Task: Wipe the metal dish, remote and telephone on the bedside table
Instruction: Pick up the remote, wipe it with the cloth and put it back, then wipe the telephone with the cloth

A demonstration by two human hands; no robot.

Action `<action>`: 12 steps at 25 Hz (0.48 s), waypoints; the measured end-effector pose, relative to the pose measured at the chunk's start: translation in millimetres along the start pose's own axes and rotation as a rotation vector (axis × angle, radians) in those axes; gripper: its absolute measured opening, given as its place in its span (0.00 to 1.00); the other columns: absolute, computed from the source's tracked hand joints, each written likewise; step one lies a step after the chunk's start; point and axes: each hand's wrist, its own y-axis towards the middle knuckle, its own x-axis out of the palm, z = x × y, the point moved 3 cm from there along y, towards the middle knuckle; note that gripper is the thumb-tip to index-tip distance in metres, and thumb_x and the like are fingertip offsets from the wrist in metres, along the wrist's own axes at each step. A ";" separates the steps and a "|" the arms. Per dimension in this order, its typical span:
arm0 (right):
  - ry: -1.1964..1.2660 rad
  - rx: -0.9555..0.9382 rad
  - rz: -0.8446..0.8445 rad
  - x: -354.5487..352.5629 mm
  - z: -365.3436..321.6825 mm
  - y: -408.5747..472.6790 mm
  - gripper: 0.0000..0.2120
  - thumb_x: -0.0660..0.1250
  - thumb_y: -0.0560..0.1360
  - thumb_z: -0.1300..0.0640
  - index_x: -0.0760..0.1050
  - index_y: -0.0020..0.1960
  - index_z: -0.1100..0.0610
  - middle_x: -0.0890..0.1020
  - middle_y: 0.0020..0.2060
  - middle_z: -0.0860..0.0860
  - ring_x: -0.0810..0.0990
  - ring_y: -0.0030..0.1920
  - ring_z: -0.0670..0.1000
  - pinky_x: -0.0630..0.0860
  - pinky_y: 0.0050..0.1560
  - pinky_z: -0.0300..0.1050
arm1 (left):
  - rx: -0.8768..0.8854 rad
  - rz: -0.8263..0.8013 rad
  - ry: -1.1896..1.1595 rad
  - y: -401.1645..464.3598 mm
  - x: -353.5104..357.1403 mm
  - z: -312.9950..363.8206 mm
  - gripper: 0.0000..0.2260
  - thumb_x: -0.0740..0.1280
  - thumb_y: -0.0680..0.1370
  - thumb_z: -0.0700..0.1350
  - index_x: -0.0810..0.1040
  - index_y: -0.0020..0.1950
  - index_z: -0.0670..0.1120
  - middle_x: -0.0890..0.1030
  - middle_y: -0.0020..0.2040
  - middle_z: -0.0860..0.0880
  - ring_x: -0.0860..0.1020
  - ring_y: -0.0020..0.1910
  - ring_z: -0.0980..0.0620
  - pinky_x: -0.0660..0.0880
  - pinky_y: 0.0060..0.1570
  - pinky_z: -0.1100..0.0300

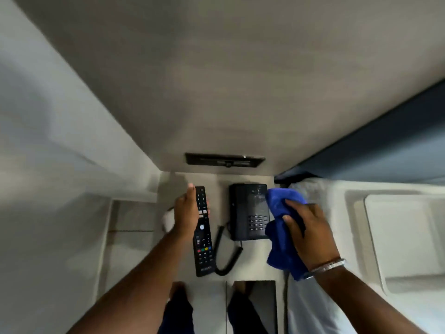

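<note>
Remote (203,233) is gripped by left hand (186,210); blue cloth (283,227) is clutched by right hand (309,233) beside telephone (249,210) on desk (221,184); coiled cord (227,259) lies between.

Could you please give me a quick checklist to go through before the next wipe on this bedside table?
1. Cloth in right hand: ok, gripped firmly.
2. Remote secured: ok, left hand grips its upper half while its lower end seems to rest on the table.
3. Telephone within reach: ok, the cloth is at its right edge.
4. Handset seated on the cradle: cannot tell, too dark and blurred.
5. Coiled cord clear of the remote: not ok, it loops right beside the remote's lower end.
6. Metal dish located: cannot tell, no dish is clearly visible.
</note>
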 end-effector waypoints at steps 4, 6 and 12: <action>-0.028 0.052 0.025 62.7 84.0 43.4 0.16 0.64 0.76 0.52 0.72 0.63 0.49 0.69 0.47 0.49 0.70 0.40 0.39 0.62 0.41 0.27 | 0.219 0.114 0.406 104.8 72.4 -57.5 0.27 0.55 0.85 0.52 0.64 0.25 0.48 0.68 0.22 0.51 0.67 0.22 0.52 0.63 0.29 0.58; -0.002 0.069 0.043 85.1 103.7 65.7 0.15 0.63 0.76 0.52 0.72 0.63 0.49 0.69 0.48 0.50 0.69 0.40 0.41 0.60 0.43 0.27 | 0.310 0.203 0.536 135.4 82.7 -76.0 0.28 0.56 0.85 0.50 0.66 0.24 0.47 0.69 0.22 0.51 0.69 0.23 0.49 0.61 0.28 0.57; -0.058 0.005 -0.017 155.0 125.1 130.4 0.19 0.64 0.76 0.51 0.70 0.66 0.51 0.71 0.55 0.56 0.72 0.48 0.51 0.70 0.50 0.42 | 0.346 0.398 0.727 169.7 91.3 -113.4 0.20 0.56 0.84 0.47 0.79 0.45 0.34 0.82 0.44 0.33 0.80 0.45 0.34 0.71 0.41 0.49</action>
